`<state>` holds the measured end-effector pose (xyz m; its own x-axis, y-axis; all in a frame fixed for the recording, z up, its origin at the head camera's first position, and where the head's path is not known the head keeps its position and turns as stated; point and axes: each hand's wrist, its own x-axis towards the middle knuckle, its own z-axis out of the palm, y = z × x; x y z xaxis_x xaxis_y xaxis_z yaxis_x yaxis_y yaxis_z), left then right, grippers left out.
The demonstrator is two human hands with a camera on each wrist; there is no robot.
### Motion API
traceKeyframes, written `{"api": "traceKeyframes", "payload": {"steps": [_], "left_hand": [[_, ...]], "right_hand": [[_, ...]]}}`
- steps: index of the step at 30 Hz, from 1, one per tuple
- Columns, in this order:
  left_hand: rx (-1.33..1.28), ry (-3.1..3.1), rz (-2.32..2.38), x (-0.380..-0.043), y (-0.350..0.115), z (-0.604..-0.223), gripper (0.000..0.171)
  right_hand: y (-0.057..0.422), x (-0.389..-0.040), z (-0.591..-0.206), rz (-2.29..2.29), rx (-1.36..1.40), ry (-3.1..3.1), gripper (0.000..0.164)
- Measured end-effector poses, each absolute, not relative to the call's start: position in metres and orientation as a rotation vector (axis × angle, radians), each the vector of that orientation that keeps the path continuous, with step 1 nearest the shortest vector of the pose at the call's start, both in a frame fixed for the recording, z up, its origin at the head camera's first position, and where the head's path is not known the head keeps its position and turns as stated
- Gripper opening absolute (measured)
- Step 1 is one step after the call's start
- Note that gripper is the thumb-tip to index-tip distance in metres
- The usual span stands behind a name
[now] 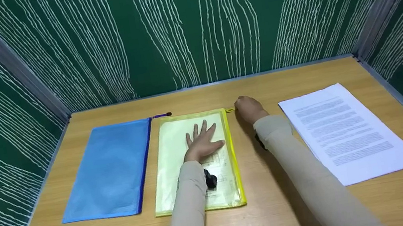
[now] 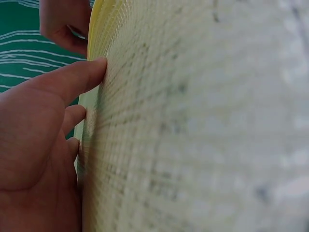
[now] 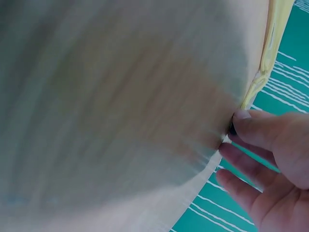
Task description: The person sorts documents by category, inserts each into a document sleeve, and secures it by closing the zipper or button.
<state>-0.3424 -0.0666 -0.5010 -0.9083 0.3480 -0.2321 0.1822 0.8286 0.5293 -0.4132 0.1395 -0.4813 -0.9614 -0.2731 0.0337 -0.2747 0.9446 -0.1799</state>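
A translucent yellow zip folder (image 1: pixel 169 191) with a meshed surface lies flat in the middle of the table, printed sheets showing through it. My left hand (image 1: pixel 203 144) presses on its upper half with the fingers spread. In the left wrist view, the left thumb (image 2: pixel 79 79) touches the mesh. At the folder's top right corner, my right hand (image 1: pixel 249 108) pinches the end of the yellow zipper pull (image 3: pixel 251 92). The right wrist view shows thumb and forefinger closed on its dark tip, and the pull stretched out from the folder.
On the left lies a blue zip folder (image 1: pixel 109 172), its purple pull (image 1: pixel 160 115) pointing right. A stack of printed paper (image 1: pixel 350 134) lies on the right side of the wooden table (image 1: pixel 259 221). Green walls (image 1: pixel 188 30) with white lines stand behind and on both sides.
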Motion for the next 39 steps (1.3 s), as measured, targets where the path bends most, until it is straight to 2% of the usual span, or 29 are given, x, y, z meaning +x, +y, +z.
{"api": "traceKeyframes", "payload": {"steps": [17,31,39], "left_hand": [[0.367,2.691,0.732,-0.344,-0.064,-0.497,0.074],[0.344,2.711,0.704,-0.342,-0.062,-0.498,0.071],[0.321,2.720,0.671,-0.342,-0.060,-0.498,0.070]], "right_hand": [[0.132,-0.402,-0.473,0.020,0.271,-3.106,0.022],[0.131,-0.380,-0.480,0.050,0.383,-2.987,0.012],[0.130,-0.372,-0.481,0.003,0.373,-2.992,0.013]]}}
